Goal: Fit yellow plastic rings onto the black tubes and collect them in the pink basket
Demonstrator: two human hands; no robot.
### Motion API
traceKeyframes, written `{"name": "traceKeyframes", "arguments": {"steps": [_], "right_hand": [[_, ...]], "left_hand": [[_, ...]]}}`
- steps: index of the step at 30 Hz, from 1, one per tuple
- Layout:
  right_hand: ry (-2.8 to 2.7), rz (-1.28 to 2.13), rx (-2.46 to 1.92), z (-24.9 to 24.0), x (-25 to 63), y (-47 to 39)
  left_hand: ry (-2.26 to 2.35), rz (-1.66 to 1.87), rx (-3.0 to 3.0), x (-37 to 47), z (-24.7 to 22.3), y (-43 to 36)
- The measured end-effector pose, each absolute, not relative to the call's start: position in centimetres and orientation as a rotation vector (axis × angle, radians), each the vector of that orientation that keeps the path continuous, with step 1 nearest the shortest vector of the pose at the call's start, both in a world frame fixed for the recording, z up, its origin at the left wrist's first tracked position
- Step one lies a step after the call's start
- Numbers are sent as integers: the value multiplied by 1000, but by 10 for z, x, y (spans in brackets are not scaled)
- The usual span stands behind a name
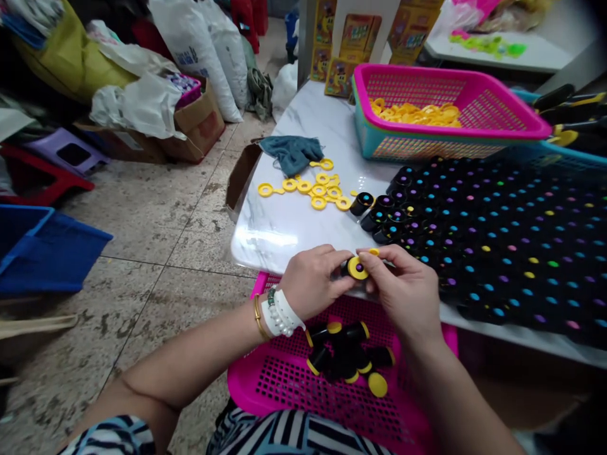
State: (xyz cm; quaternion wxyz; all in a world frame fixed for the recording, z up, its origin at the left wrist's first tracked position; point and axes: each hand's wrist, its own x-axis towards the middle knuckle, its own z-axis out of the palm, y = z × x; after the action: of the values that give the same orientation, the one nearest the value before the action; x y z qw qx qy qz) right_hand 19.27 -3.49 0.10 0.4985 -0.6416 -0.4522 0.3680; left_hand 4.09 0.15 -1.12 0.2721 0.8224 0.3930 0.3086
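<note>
My left hand (313,278) is closed on a small black cylinder (346,269), its end tilted towards me. A yellow ring-shaped cap (353,270) sits on that end, with a purple dot in its middle. My right hand (410,291) pinches the cap's yellow flap between thumb and fingers. Beneath both hands, a pink basket (244,379) holds several black cylinders with yellow caps (382,357). Loose yellow caps (318,189) lie on the marbled white table (270,234). To the right stand packed rows of black cylinders (512,253) with coloured dots on their ends.
A pink and teal basket (448,136) of yellow caps stands at the table's back. Nearby are a dark blue-grey cloth (294,151) and yellow printed boxes (339,76). Left on the floor are a blue bin (57,253), a cardboard box (202,120) and white sacks (190,50).
</note>
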Motion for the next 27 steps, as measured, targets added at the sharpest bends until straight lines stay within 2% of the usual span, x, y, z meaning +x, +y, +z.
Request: {"name": "traceKeyframes", "arguments": {"steps": [6, 12, 20, 27], "right_hand": [[-1073, 904, -1566, 4, 187, -34], [-1043, 989, -1597, 6, 188, -33], [-1112, 852, -1582, 2, 182, -38], [-1045, 1108, -1504, 2, 190, -34]], "left_hand": [[1040, 700, 2231, 40, -7, 4], [1051, 736, 2245, 41, -11, 1], [988, 672, 1939, 40, 0, 3], [944, 575, 1782, 38, 0, 8]]}}
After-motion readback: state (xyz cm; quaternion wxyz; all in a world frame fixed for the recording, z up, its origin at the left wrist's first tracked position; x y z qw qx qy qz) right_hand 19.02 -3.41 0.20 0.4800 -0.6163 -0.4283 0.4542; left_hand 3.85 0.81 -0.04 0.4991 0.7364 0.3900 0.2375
